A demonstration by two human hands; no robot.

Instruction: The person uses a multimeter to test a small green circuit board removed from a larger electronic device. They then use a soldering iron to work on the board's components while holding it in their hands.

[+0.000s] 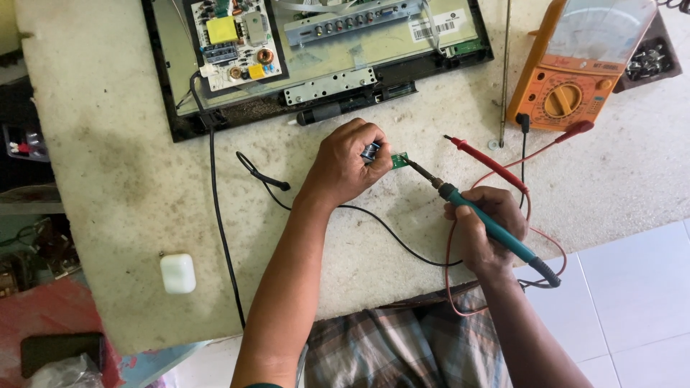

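Worktop (108, 158) stained pale stone, white floor tiles (632, 302), left hand (345, 165) fingers pinching green board (399, 159), right hand (485, 230) gripping soldering iron (489, 224).

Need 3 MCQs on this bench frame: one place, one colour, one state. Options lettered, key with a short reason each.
1. Where does the orange multimeter sit on the table?
A. far right corner
B. near left edge
C. under the opened screen

2. What colour is the handle of the soldering iron?
A. red
B. teal
C. yellow

3. What is the left hand doing?
A. lying flat and empty
B. pinching a small green board
C. holding the red probe

Key: 1 A, it lies at the upper right by the table's edge. 2 B, the grip in the right hand is teal. 3 B, the fingers close on the board while the iron's tip meets it.
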